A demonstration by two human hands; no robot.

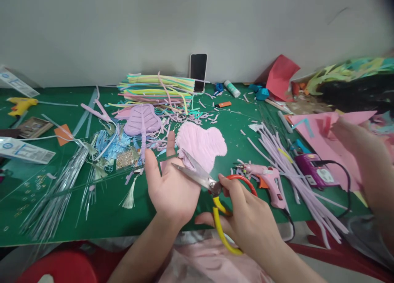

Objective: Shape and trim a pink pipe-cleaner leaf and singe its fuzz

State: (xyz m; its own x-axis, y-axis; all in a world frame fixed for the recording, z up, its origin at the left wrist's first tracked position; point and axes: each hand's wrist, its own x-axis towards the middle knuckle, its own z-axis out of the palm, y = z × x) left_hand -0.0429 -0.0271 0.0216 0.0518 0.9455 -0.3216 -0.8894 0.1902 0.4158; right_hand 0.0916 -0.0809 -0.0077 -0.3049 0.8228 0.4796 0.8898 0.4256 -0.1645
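Observation:
My left hand (175, 188) is turned palm up, thumb and one finger stretched out. It holds a pale pink petal-shaped piece (205, 145), which looks made of fuzzy pipe cleaners and hides the other fingers. My right hand (252, 217) grips scissors (212, 186) with one red and one yellow handle. Their blades are parted and lie over my left palm, tips by the piece's lower left edge. Left of the piece lies a lilac leaf shape (143, 119) with a wrapped stem. A pink glue gun (267, 180) rests right of the scissors.
Bundled pipe cleaners (160, 88) and a phone (198, 71) are by the wall. Lilac pipe cleaners (295, 180) and a purple power box (318, 172) lie right. Another person's hand (351, 135) is over pink sheets. Silver strips (61, 192) and a yellow glue gun (21, 106) lie left.

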